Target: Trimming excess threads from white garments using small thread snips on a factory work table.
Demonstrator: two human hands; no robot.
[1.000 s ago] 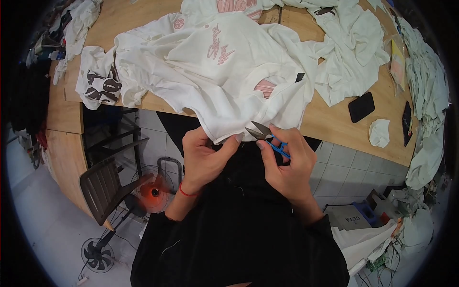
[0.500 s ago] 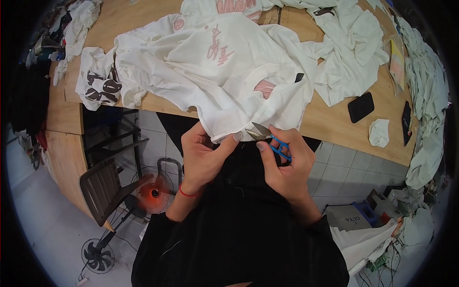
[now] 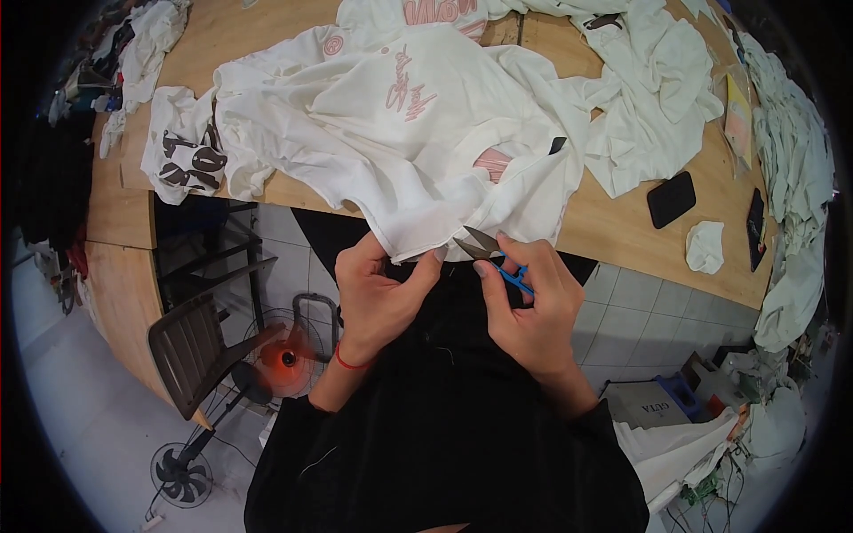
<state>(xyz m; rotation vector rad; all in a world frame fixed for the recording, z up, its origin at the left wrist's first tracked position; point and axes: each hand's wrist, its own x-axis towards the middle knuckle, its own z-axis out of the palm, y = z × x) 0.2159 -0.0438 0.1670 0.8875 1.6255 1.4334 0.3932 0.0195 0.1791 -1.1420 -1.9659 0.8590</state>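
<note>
The left hand (image 3: pixel 384 300) pinches the white garment (image 3: pixel 373 133), and beside it the right hand (image 3: pixel 540 306) grips parted scissors (image 3: pixel 484 241), work seeming unfinished.

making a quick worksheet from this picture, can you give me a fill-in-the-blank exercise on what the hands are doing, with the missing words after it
1. The small snips are in the person's ____ hand.
2. The handles of the snips are coloured ____.
3. The other hand pinches the edge of a ____ garment.
4. The wristband near that hand is coloured ____.

Missing words: right; blue; white; red
</note>
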